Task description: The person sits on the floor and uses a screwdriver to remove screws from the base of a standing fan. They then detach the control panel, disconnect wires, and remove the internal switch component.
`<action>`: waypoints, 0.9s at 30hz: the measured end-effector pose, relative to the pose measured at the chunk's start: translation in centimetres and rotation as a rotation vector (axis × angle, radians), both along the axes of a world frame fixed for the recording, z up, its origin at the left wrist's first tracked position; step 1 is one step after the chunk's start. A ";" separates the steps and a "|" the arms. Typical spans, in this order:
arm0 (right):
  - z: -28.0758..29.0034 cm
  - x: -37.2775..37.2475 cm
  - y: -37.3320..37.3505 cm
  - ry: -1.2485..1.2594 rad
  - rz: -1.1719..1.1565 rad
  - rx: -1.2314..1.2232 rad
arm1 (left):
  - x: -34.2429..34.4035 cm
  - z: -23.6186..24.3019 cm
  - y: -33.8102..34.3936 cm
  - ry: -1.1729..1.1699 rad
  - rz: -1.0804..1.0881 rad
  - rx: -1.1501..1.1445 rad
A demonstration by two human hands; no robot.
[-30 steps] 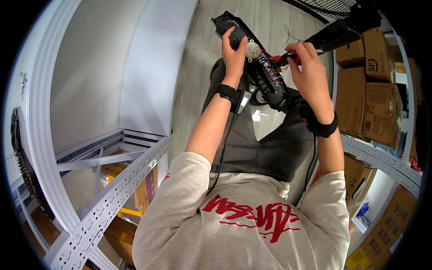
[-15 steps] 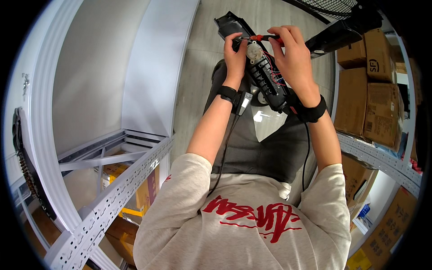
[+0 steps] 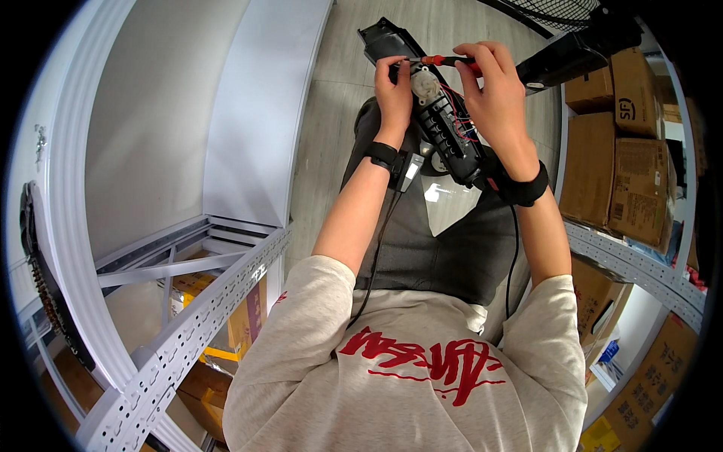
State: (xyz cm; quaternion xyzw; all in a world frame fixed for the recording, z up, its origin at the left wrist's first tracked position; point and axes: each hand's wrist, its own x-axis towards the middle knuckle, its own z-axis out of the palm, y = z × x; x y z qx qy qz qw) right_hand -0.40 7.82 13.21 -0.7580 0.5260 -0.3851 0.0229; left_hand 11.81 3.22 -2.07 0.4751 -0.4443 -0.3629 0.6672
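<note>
My right hand (image 3: 493, 90) is closed on the handle of a red and black screwdriver (image 3: 434, 60), which lies almost level and points left. At its tip, the thumb and forefinger of my left hand (image 3: 392, 94) are pinched together; whatever they hold is too small to name. Beneath both hands, a long black plastic housing (image 3: 446, 135) lies slantwise over my lap. A round pale gear-like part (image 3: 426, 86) sits on it, and thin red and dark wires (image 3: 461, 124) run along its right side. Straps circle both my wrists.
A clear pointed plastic piece (image 3: 448, 203) rests on my lap below the housing. A long black part (image 3: 565, 60) and a mesh basket (image 3: 546, 13) are at the far right. Cardboard boxes (image 3: 587, 166) fill the right shelf; a metal rack (image 3: 188, 324) stands left.
My right hand has shifted slightly to the right, and the screwdriver's tip shows more plainly beside my left fingers. The left hand and the housing have hardly moved.
</note>
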 end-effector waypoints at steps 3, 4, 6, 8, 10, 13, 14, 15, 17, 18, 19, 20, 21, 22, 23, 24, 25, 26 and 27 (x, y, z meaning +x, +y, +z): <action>0.3 -0.8 1.0 -0.026 -0.009 -0.030 | 0.1 0.5 0.3 0.008 -0.002 0.041; 0.4 -1.2 1.5 -0.031 -0.024 -0.010 | 0.2 1.0 0.4 0.024 -0.009 0.046; 0.7 -2.1 2.5 -0.041 -0.056 0.030 | 0.3 2.0 0.8 0.056 -0.025 0.055; 0.3 -3.2 3.2 -0.039 -0.078 0.011 | 0.4 2.3 1.0 0.081 -0.042 0.079; 0.4 -3.8 4.0 -0.029 -0.109 0.035 | 0.4 2.0 0.8 0.116 -0.075 0.073; 0.5 -4.7 5.0 -0.044 -0.116 0.047 | 0.2 1.0 0.6 0.153 -0.066 0.058; 0.6 -5.0 5.4 -0.053 -0.117 0.066 | 0.2 1.0 0.6 0.170 -0.078 0.065; 0.7 -5.3 5.9 -0.045 -0.117 0.094 | 0.4 0.9 0.5 0.187 -0.090 0.072; 1.3 -5.8 7.2 -0.027 -0.109 0.143 | 0.6 1.2 0.6 0.242 -0.107 0.085; 1.3 -6.1 7.8 -0.017 -0.117 0.169 | 0.5 1.4 0.7 0.250 -0.111 0.083; 1.4 -6.2 8.4 -0.010 -0.122 0.197 | 0.6 1.6 0.8 0.256 -0.111 0.081; 1.4 -6.3 8.9 -0.003 -0.126 0.224 | 0.6 1.5 0.8 0.256 -0.111 0.073; 1.3 -6.4 9.4 -0.005 -0.133 0.240 | 0.6 1.4 0.7 0.255 -0.110 0.066; 1.3 -6.6 9.9 -0.007 -0.144 0.256 | 0.5 1.5 0.7 0.256 -0.114 0.059; 1.2 -6.8 10.3 -0.008 -0.154 0.272 | 0.4 1.6 0.8 0.257 -0.113 0.059; 1.1 -6.9 10.7 -0.002 -0.162 0.289 | 0.3 1.8 0.9 0.258 -0.111 0.059; 1.0 -7.0 11.1 0.005 -0.169 0.304 | 0.3 1.9 1.0 0.260 -0.108 0.059; 0.9 -7.1 11.3 0.012 -0.175 0.320 | 0.4 1.6 0.8 0.271 -0.120 0.058; 0.7 -7.1 11.5 0.015 -0.177 0.319 | 0.6 1.1 0.5 0.282 -0.131 0.057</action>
